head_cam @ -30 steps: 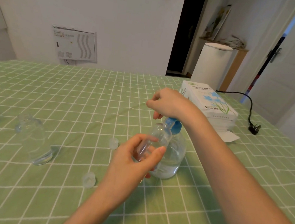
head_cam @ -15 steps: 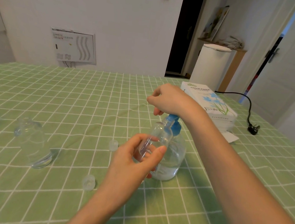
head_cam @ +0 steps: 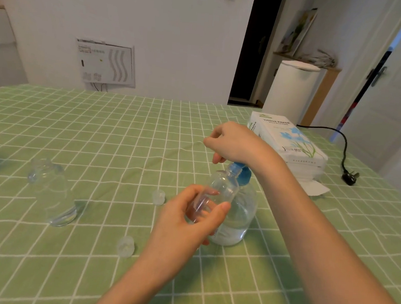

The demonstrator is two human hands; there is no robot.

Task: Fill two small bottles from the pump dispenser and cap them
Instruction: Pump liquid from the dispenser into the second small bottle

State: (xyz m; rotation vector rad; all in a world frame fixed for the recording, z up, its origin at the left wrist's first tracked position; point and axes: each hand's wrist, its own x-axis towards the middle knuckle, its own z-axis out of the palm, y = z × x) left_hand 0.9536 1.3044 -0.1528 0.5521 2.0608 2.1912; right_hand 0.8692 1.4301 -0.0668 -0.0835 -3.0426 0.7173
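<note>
Ahead, a table [head_cam: 99,131] under a green checked cloth carries a tissue pack [head_cam: 290,142] at the far right, with a black plug [head_cam: 348,178] just beyond it. A spare bottle [head_cam: 53,192] stands well to the left, and two clear caps [head_cam: 158,197] [head_cam: 126,246] lie loose between it and the hands. Nothing blocks the centre.

The left hand [head_cam: 188,223] has thumb and fingers wrapped round a small clear bottle [head_cam: 220,190], tilted so that its mouth meets the spout. The right hand [head_cam: 234,142] sits on top of the blue pump head [head_cam: 242,173], fingers curled down over it.

The dispenser [head_cam: 239,218] stands on the cloth right behind the held bottle, with clear liquid in its lower part. Whether either small bottle holds liquid cannot be told.
</note>
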